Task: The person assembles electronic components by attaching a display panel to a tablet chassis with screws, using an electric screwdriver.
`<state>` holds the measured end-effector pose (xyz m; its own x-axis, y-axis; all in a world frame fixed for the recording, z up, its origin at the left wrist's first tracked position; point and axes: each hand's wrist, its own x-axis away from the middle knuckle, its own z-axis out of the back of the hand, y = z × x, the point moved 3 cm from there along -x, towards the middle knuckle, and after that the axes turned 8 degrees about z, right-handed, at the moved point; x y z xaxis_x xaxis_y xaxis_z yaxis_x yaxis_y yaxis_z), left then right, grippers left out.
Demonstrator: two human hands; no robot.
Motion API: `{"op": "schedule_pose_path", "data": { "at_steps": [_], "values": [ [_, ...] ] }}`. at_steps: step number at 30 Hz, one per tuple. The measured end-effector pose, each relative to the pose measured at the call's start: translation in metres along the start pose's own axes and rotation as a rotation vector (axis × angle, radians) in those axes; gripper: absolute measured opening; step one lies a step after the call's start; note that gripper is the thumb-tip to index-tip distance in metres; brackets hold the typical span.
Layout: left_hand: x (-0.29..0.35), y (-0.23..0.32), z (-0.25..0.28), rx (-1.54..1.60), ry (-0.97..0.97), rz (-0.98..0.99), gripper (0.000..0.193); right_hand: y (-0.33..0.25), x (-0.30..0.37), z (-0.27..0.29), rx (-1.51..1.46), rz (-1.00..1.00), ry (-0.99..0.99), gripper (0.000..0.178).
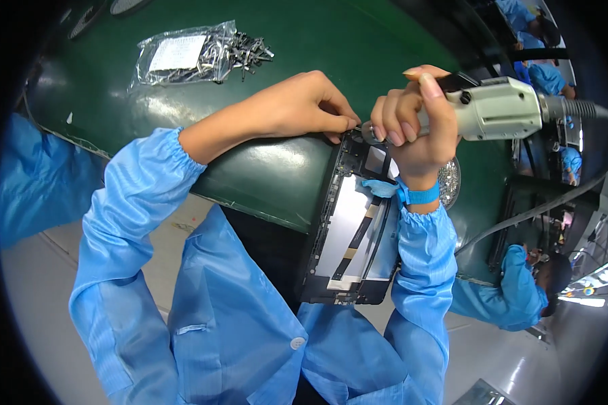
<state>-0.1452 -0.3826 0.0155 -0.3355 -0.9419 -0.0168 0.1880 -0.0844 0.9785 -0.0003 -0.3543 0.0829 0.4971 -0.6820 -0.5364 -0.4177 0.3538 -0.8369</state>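
Right hand (412, 125) grips the electric screwdriver (500, 108) over the tablet (348, 229); left hand (304, 104) fingers pinch apparently a screw.

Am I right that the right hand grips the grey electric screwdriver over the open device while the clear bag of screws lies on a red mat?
Not quite: in the head view the mat is green. The right hand does grip the screwdriver over the device, and the bag of screws lies there.

Right hand (412, 125) grips electric screwdriver (500, 108); left hand (304, 104) steadies opened tablet (348, 229).
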Motion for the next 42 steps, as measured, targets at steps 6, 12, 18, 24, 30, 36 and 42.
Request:
{"op": "schedule_pose_path", "data": {
  "at_steps": [6, 12, 18, 24, 30, 36, 42],
  "values": [
    [0.008, 0.003, -0.013, 0.000, -0.001, -0.028, 0.024, -0.007, 0.012, 0.003, -0.108, 0.111, 0.012, 0.023],
    [0.008, 0.006, -0.009, -0.019, -0.005, -0.040, 0.024, -0.005, 0.007, 0.001, -0.123, 0.124, -0.022, 0.025],
    [0.005, -0.004, -0.011, -0.025, -0.012, -0.035, 0.024, 0.005, 0.011, 0.006, -0.120, 0.111, -0.039, 0.026],
    [0.006, -0.003, -0.012, -0.032, 0.002, -0.016, 0.025, 0.004, 0.011, 0.001, -0.059, 0.103, -0.032, 0.031],
    [0.008, -0.005, -0.012, -0.047, -0.002, -0.035, 0.025, 0.005, 0.008, -0.013, 0.062, 0.039, -0.033, 0.037],
    [0.008, -0.001, -0.012, -0.037, -0.005, -0.014, 0.025, 0.005, 0.004, -0.008, 0.018, -0.015, -0.085, 0.030],
    [0.006, -0.002, -0.012, -0.052, -0.009, -0.015, 0.025, 0.007, 0.004, -0.002, -0.004, -0.017, -0.105, 0.028]
  ]
}}
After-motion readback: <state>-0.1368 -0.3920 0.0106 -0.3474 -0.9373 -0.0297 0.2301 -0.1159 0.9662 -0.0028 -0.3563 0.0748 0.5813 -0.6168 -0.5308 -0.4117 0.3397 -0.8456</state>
